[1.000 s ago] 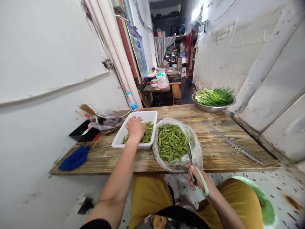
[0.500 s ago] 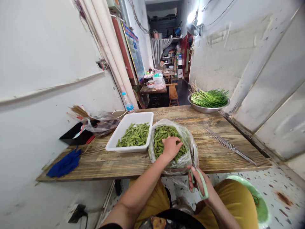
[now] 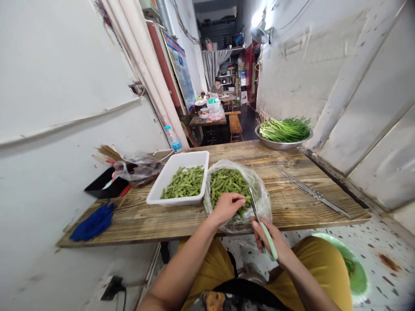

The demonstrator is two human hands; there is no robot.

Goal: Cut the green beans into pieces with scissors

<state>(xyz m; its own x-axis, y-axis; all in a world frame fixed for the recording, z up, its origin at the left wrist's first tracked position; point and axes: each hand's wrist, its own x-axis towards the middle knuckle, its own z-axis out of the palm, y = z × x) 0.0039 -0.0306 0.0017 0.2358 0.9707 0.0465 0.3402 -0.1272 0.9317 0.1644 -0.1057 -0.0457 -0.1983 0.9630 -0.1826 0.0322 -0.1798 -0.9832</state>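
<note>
My left hand (image 3: 227, 206) rests in the clear plastic bag (image 3: 264, 203) of green edamame pods (image 3: 227, 180), its fingers pinched on a pod near the bag's front. My right hand (image 3: 270, 239) grips green-handled scissors (image 3: 259, 218) at the table's front edge; the blades point up toward the pod by my left fingertips. A white rectangular tray (image 3: 168, 175) of pods sits just left of the bag.
On the wooden table (image 3: 292, 168) stand a metal bowl of long green stalks (image 3: 283, 131) at the far right, metal skewers (image 3: 313, 192), a black tray with a bag and sticks (image 3: 119, 175), a blue cloth (image 3: 94, 222) and a water bottle (image 3: 173, 140). A green basin (image 3: 355, 270) sits on the floor.
My left hand left the white tray, reached into the bag and drew back to its front with a pod. The scissors rose toward that hand.
</note>
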